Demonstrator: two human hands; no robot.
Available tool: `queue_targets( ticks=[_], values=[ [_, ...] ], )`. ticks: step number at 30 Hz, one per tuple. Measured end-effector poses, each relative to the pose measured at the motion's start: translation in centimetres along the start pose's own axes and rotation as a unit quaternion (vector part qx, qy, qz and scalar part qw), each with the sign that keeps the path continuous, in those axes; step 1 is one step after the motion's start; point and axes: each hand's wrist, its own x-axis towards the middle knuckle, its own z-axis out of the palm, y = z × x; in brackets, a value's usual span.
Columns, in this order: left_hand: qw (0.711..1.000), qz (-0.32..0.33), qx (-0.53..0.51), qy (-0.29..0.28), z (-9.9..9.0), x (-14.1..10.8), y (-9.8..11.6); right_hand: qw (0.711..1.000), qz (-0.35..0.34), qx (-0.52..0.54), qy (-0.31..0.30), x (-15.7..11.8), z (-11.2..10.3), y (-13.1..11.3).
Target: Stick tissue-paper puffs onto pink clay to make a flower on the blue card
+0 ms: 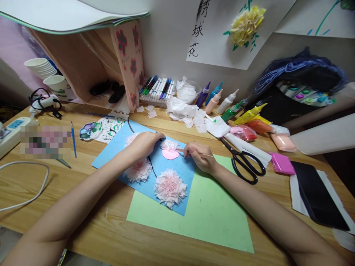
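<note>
A sheet of blue paper [177, 195] lies at an angle on the desk, with ruffled pale pink tissue flowers [170, 187] and a dark stem line on it. Near its upper part is a smooth pink patch [170, 154], partly covered with white tissue frills [169, 145]. My left hand [146, 142] rests on the blue paper left of this patch, fingers bent together; whatever they pinch is hidden. My right hand [199, 155] grips a thin wooden stick [206, 155], its tip against the patch's right edge. Green paper [191, 221] lies partly beneath the blue sheet.
Black-handled scissors [246, 168] lie right of my right hand. Behind are torn white tissue pieces [180, 109], paint bottles [213, 101] and markers [158, 88]. A paint-smeared palette [90, 131] and blue brush [73, 139] are left; clay packets [282, 163] and a black phone [318, 194] right.
</note>
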Motion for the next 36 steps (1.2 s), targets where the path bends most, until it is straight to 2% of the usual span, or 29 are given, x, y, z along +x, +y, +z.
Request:
queue_targets(
  ticks=[6,12,19,21,25,28,31,36],
  values=[
    [1.0,-0.005,0.002,-0.002,-0.1,-0.1,0.2,1.0,0.011,-0.007,-0.002,0.2,0.1,-0.2],
    [1.0,-0.007,0.012,-0.004,-0.1,-0.1,0.3,0.999,0.046,0.012,0.022,0.5,0.6,0.0],
    [1.0,0.001,0.024,-0.004,-0.2,-0.1,0.4,0.976,0.156,0.114,0.098,3.8,1.6,-0.8],
    [1.0,-0.002,0.03,-0.008,-0.2,-0.1,0.4,0.972,0.169,0.121,0.105,4.6,1.8,-1.1],
    [0.999,-0.006,0.042,-0.017,-0.3,-0.2,0.5,0.98,0.132,0.114,0.1,3.9,1.5,-1.0],
    [0.998,-0.005,0.053,-0.019,-0.3,-0.2,0.6,0.982,0.097,0.109,0.122,2.3,1.1,-0.4],
    [0.998,-0.002,0.056,-0.018,-0.3,-0.2,0.6,0.98,0.095,0.111,0.137,1.2,0.9,0.1],
    [0.998,-0.004,0.06,-0.026,-0.2,-0.1,0.5,0.983,0.064,0.116,0.125,1.3,1.0,0.6]
  ],
)
